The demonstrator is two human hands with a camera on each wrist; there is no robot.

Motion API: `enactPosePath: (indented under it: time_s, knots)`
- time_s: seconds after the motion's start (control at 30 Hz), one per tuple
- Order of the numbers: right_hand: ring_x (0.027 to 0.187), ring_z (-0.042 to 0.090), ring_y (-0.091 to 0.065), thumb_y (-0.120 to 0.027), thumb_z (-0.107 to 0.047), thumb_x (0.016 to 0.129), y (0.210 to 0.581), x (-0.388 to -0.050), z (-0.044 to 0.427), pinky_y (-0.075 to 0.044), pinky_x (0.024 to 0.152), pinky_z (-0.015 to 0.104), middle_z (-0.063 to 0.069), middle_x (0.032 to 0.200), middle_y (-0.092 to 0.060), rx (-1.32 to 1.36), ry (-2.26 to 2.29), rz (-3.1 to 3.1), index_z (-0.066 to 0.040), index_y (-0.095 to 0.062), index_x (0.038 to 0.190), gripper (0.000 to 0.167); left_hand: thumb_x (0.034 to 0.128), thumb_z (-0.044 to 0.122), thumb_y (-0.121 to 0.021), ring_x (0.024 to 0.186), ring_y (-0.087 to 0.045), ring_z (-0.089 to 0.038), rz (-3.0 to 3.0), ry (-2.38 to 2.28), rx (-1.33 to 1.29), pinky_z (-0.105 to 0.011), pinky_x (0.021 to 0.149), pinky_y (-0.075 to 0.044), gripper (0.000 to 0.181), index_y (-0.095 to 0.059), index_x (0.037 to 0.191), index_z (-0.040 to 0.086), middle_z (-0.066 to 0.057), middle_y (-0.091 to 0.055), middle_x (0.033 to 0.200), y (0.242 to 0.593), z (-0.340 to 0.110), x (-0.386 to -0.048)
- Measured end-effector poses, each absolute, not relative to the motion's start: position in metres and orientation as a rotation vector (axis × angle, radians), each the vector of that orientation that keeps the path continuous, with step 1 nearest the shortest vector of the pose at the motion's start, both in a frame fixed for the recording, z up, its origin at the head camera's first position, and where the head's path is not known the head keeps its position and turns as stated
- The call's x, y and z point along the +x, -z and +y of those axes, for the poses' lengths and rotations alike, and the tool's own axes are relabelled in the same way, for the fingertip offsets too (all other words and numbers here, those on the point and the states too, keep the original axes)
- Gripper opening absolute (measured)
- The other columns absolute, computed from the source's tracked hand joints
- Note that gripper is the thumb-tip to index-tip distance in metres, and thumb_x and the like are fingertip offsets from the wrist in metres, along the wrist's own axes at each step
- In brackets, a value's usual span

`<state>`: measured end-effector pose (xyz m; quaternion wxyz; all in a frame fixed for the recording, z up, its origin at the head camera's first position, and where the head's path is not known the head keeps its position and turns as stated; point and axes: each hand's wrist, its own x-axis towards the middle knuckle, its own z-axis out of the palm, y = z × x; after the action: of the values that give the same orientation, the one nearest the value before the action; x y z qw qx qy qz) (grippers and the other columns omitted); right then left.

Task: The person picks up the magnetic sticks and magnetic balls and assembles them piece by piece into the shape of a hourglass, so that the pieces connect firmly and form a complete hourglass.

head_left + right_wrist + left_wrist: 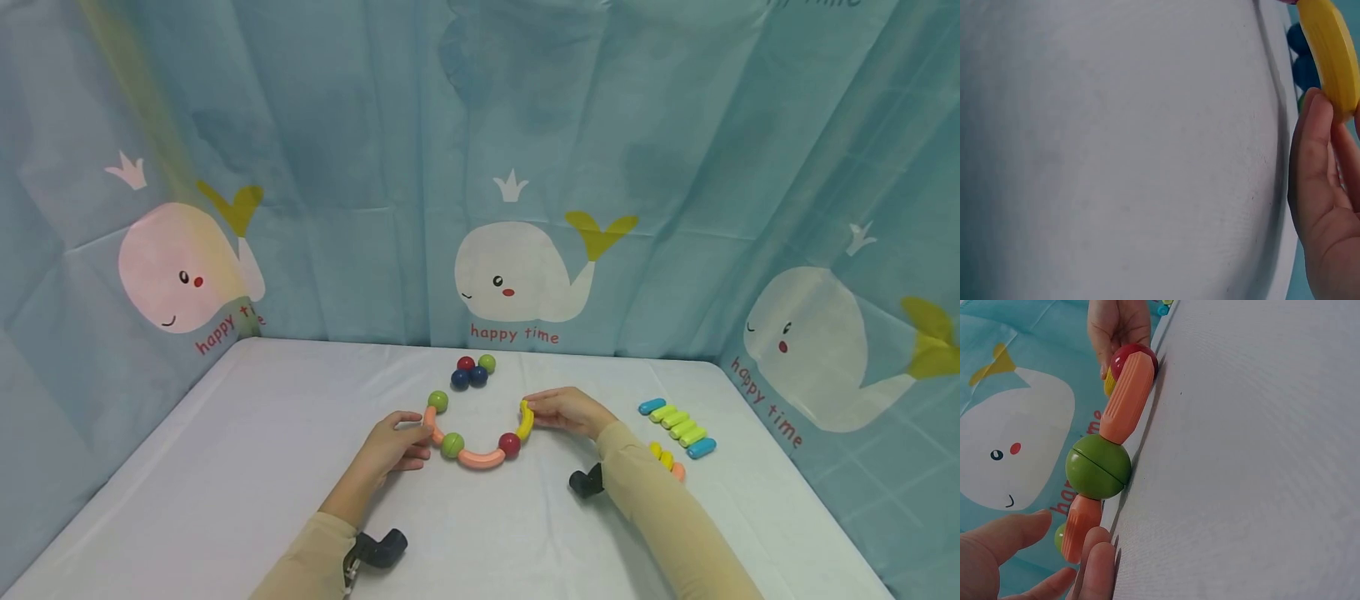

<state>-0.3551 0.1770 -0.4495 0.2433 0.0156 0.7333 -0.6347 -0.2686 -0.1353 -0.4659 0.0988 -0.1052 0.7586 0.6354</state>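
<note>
On the white table, a curved chain of toy beads opens toward the back. It has a green ball at the left end, an orange curved piece, a grooved green ball, another orange curved piece, a red ball and a yellow curved piece. My left hand is spread beside the left orange piece, its fingers close around it; the thumb and fingers do not close on it. With fingertips and thumb, my right hand pinches the yellow piece at the right end.
Behind the chain sit two dark blue balls, a red ball and a green ball. Right of my right arm lie blue pieces, several lime pieces, yellow pieces and an orange piece. A whale-print curtain surrounds the table.
</note>
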Motion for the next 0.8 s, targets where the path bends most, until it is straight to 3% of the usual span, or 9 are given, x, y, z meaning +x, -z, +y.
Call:
enactPosePath:
  time_s: [0.2,0.37,0.63,0.8]
  knots:
    - [0.088,0.012,-0.069,-0.064,-0.012,0.096,0.451,-0.356,0.174,-0.060,0.086,0.027,0.008,0.111,-0.074,0.056,1.746,2.002,0.006,-0.062,0.127,0.036,0.0937,0.022,-0.066,0.069,-0.068,-0.012,2.244,-1.886,-0.333,-0.028,0.064,-0.061,0.054,-0.046,0.140,0.003,-0.009,-0.073,0.087,0.466,-0.134,-0.269]
    - [0.092,0.012,-0.069,-0.064,-0.013,0.096,0.449,-0.346,0.168,-0.058,0.092,0.031,0.012,0.117,-0.071,0.031,1.741,2.018,0.007,-0.059,0.129,0.039,0.0930,0.020,-0.067,0.068,-0.069,-0.012,2.270,-1.870,-0.349,-0.028,0.063,-0.061,0.058,-0.042,0.142,-0.001,-0.012,-0.073,0.087,0.465,-0.136,-0.272]
    - [0.094,0.016,-0.070,-0.066,-0.013,0.095,0.443,-0.332,0.159,-0.059,0.091,0.037,0.016,0.127,-0.065,0.087,1.771,1.955,-0.001,-0.055,0.138,0.046,0.0910,0.024,-0.069,0.088,-0.066,-0.019,2.517,-1.686,-0.353,-0.027,0.073,-0.059,0.059,-0.046,0.139,0.000,-0.024,-0.064,0.119,0.458,-0.139,-0.295]
    - [0.093,0.016,-0.071,-0.067,-0.010,0.094,0.443,-0.329,0.156,-0.059,0.090,0.037,0.017,0.127,-0.065,0.121,1.759,1.969,-0.002,-0.053,0.140,0.049,0.0888,0.016,-0.071,0.087,-0.066,-0.017,2.554,-1.628,-0.301,-0.026,0.073,-0.059,0.055,-0.051,0.137,0.000,-0.022,-0.066,0.117,0.455,-0.135,-0.306]
